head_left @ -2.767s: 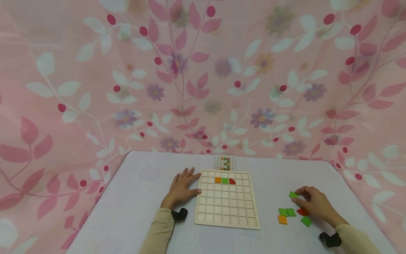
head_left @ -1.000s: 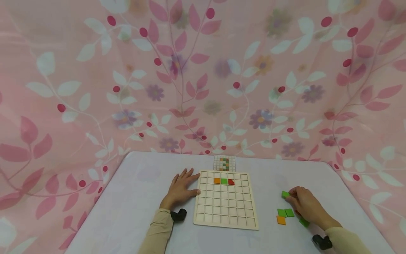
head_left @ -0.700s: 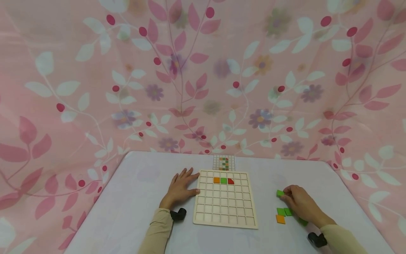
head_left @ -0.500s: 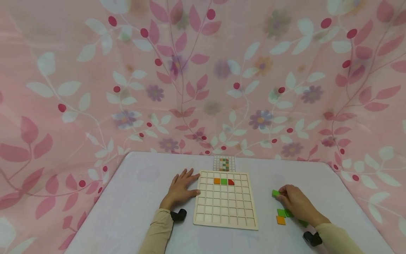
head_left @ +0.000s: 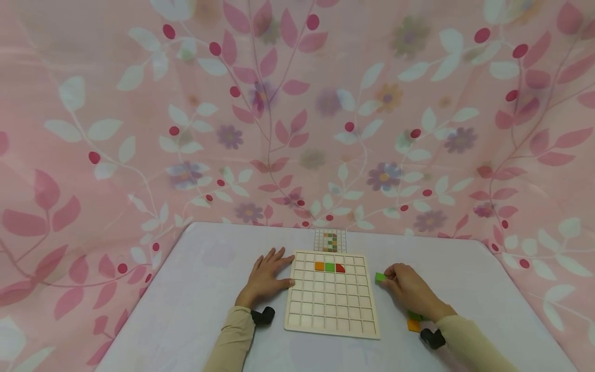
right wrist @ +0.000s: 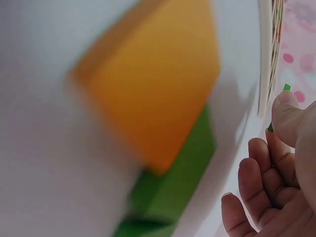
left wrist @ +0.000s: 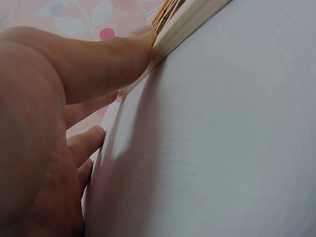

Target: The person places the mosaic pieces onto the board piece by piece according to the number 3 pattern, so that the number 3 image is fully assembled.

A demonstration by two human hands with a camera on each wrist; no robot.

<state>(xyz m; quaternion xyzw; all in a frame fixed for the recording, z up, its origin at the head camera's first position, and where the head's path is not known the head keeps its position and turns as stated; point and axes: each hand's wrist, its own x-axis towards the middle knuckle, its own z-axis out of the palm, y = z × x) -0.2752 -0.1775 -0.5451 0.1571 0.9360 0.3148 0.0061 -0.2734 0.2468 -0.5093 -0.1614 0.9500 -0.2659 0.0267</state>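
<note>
A pale wooden grid board (head_left: 330, 302) lies on the table, with an orange square tile (head_left: 319, 266), a green square tile (head_left: 330, 267) and a red rounded tile (head_left: 340, 268) in one row near its far side. My left hand (head_left: 266, 278) rests at the board's left edge, fingers spread, the thumb touching its side in the left wrist view. Between thumb and forefinger, my right hand (head_left: 413, 290) pinches another green square tile (head_left: 380, 277), just off the board's right edge. The right wrist view shows this hand (right wrist: 276, 173) with only slivers of the pinched tile visible.
Beneath the right forearm lie a loose orange tile (head_left: 413, 325) and a green tile (head_left: 413, 315), partly hidden. Behind the board is a small card with a coloured grid pattern (head_left: 330, 241). A floral cloth (head_left: 297, 129) hangs behind the white table (head_left: 209, 268).
My right hand has carried the pinched green tile leftward, from above the loose tiles to near the board's right edge. Its forearm now covers most loose tiles. The left hand stays at the board.
</note>
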